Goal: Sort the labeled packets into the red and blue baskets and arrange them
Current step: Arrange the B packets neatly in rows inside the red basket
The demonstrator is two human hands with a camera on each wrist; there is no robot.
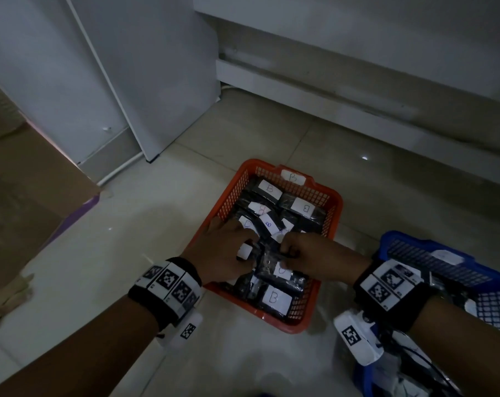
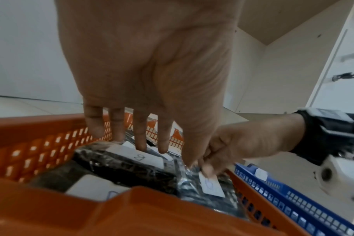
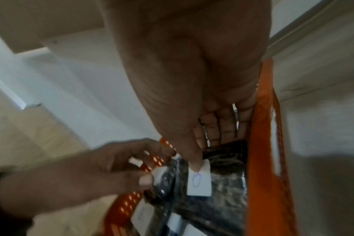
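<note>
Fingers first: our left hand point(image 2: 152, 63) has four fingers point(image 2: 140, 135) straight and slightly spread, tips resting on the dark plastic-wrapped packets with white paper labels point(image 2: 123, 161), thumb down by the packet seam. Our right hand point(image 3: 192, 63) has its thumb point(image 3: 195, 159) pressing the top of a white label on one shiny packet point(image 3: 218, 188); the other fingers curl behind it, so it reads as a pinch, though the head view hides the grip behind the knuckles.

Both hands point(image 1: 224, 250) and point(image 1: 319, 257) sit close together, nearly touching, over the middle of the red perforated plastic basket point(image 1: 333, 199). That basket is packed with the labeled packets, most showing a handwritten B; its far rim carries a white B tag point(image 1: 293, 177). Our hands cover the centre packets, so labels there cannot be read.

Just right of it, nearly touching, stands the blue perforated plastic basket point(image 1: 443, 247), partly hidden by our right forearm; it holds more packets, labels unreadable. Black wrist straps with white checker-pattern markers point(image 1: 168, 282) are on both wrists. Around: pale tiled floor point(image 1: 99, 253), a brown cardboard box point(image 1: 28, 181) at left, a white panel point(image 1: 145, 81) leaning behind, a white unit point(image 1: 357, 67) along the back.
</note>
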